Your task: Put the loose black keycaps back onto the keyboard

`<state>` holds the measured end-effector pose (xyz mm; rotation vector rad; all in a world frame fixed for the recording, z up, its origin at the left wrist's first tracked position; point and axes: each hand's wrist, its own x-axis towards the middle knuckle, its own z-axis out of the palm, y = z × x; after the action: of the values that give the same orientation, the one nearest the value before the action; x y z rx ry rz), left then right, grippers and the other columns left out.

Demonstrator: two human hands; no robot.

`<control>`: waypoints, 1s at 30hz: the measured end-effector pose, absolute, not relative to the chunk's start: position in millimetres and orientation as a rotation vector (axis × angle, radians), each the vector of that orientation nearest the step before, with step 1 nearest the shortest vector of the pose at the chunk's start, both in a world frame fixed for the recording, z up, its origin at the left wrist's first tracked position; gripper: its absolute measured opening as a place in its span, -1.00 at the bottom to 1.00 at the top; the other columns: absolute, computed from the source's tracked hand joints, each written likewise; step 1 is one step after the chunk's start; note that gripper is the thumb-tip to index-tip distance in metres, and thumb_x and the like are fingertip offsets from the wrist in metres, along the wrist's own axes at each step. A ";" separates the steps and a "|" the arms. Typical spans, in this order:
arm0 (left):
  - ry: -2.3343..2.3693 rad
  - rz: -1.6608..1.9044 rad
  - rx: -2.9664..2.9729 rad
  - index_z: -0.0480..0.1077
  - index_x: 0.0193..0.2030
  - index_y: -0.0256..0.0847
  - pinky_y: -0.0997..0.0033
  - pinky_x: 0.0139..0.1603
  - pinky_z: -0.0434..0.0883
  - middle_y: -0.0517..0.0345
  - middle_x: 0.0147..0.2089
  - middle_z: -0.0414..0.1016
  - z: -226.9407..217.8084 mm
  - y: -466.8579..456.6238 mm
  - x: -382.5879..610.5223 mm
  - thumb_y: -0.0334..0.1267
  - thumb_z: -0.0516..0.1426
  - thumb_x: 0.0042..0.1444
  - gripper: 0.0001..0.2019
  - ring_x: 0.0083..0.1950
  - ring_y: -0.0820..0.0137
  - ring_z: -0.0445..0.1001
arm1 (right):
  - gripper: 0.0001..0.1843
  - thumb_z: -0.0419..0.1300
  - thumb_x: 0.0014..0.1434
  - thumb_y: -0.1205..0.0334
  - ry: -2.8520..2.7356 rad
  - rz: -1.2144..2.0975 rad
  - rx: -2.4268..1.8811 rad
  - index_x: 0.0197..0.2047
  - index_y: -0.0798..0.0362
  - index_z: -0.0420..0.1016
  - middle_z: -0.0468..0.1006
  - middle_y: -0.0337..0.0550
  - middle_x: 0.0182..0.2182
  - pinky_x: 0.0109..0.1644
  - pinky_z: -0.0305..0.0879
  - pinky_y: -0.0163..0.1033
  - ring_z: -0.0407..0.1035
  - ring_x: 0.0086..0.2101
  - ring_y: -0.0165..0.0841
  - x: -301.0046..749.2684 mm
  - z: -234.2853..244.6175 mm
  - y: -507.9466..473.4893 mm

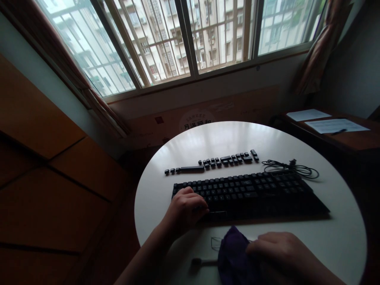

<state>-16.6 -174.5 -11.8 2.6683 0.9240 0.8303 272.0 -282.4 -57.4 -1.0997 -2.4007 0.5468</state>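
Note:
A black keyboard point(231, 194) lies across the round white table, several of its front keys off. My left hand point(187, 204) is on its left front part, fingers curled and closed; what is under the fingertips is hidden. Near the table's front, my right hand point(279, 247) grips a purple cloth point(234, 253). Beside the cloth lie a wire keycap puller point(215, 243) and a dark-headed brush point(204, 262), whose far end is covered by the cloth. Behind the keyboard, loose black keycaps point(225, 161) sit in rows, with the long space bar point(192, 169) among them.
The keyboard's coiled cable point(297, 169) rests at the right rear of the white table point(151, 198). A brown desk point(353, 138) with paper sheets point(335, 126) and a pen point(339, 132) stands at right. Wooden cabinets point(59, 198) are at left, a barred window point(190, 39) ahead.

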 end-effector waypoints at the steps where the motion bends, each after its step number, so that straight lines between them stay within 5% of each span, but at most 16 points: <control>1: 0.916 0.838 2.648 0.53 -0.33 -0.16 0.31 -0.23 0.36 0.23 -0.29 0.65 -12.3 -173.9 -17.1 -0.39 0.35 0.07 -0.90 -0.32 0.37 0.41 | -0.67 0.06 0.04 0.50 -2.398 0.547 -1.099 -0.19 0.02 0.53 0.53 -0.23 -0.46 -0.40 0.07 -0.31 0.40 -0.47 -0.38 271.9 -56.8 -282.5; 11: 0.884 0.791 2.786 0.57 -0.26 -0.13 0.28 -0.20 0.35 0.20 -0.26 0.64 -9.0 -175.3 -13.2 -0.33 0.26 0.22 -0.95 -0.28 0.35 0.39 | -0.65 0.02 0.07 0.53 -2.427 0.535 -1.082 -0.18 0.02 0.52 0.55 -0.22 -0.44 -0.39 0.08 -0.31 0.41 -0.46 -0.38 272.0 -53.0 -282.1; 17: 1.050 0.642 2.801 0.59 -0.33 -0.14 0.23 -0.17 0.38 0.10 -0.18 0.55 -4.4 -180.3 -13.1 -0.26 0.34 0.11 -0.95 -0.15 0.26 0.41 | -0.67 0.04 0.09 0.52 -2.423 0.521 -1.088 -0.19 0.02 0.52 0.54 -0.22 -0.45 -0.41 0.06 -0.31 0.41 -0.47 -0.39 271.0 -55.4 -282.1; 30: 0.964 0.808 2.846 0.60 -0.29 -0.11 0.18 -0.16 0.43 0.03 -0.11 0.55 -9.9 -175.7 -18.0 -0.22 0.27 0.19 -0.93 -0.13 0.22 0.44 | -0.74 0.10 0.08 0.49 -2.388 0.520 -1.071 -0.24 0.01 0.52 0.53 -0.27 -0.48 -0.44 0.06 -0.32 0.41 -0.50 -0.42 270.6 -60.4 -279.4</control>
<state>-18.0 -175.7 -9.9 2.8462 0.9642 0.8082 270.6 -279.4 -60.4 -1.0711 -2.3885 0.5203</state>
